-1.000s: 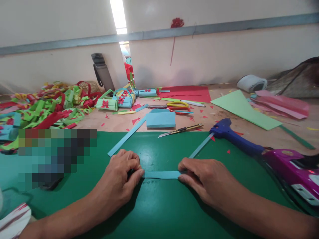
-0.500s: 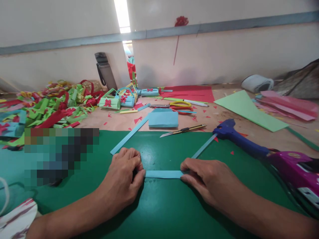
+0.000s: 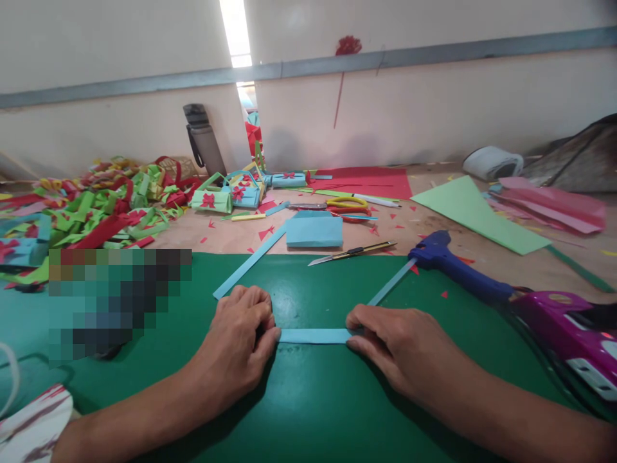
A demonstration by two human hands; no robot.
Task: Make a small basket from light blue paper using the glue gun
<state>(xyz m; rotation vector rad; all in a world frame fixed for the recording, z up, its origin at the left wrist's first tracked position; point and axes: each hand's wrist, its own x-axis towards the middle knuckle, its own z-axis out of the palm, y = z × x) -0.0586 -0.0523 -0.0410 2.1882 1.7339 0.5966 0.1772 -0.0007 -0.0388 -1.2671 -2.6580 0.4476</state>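
A light blue paper strip runs straight across between my two hands, low over the green mat. My left hand is closed on the strip's left part, thumb and fingers pinched together. At its right part, my right hand pinches it the same way. Beyond my left hand a length of blue strip slants up to a folded blue paper piece. From behind my right hand a pale stick or strip reaches to the blue glue gun. My fingers hide where these pieces meet.
An open craft knife lies at the mat's far edge, with scissors behind. Finished small paper bags and a colourful paper pile are left; green paper and a magenta device are right. A bottle stands behind.
Both hands keep their pinch on the blue strip, almost unmoved. The view has shifted very slightly, so things at the right appear a little further left.
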